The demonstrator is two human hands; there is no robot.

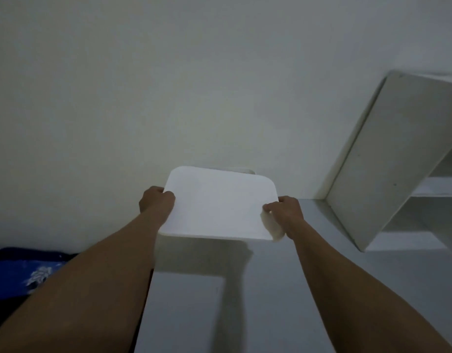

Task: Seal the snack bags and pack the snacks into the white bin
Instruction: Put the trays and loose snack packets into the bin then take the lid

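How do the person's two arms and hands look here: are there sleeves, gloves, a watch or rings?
Both forearms are bare up to the picture's lower edge; no sleeve shows. The left hand and the right hand wear no gloves. No watch or bracelet is on either wrist. No ring can be seen, but the picture is dim and the fingers are partly hidden.

White bin (218, 206) at centre, held off grey surface (321, 289), flat white face toward camera. Left hand (157, 201) clamped on bin edge at 9 o'clock; right hand (286, 212) clamped on edge at 3 o'clock. Pale wall (169, 85) behind. White shelf unit (398, 159) at 3 o'clock of bin, well apart. Blue patterned cloth (29, 272) at 8 o'clock.
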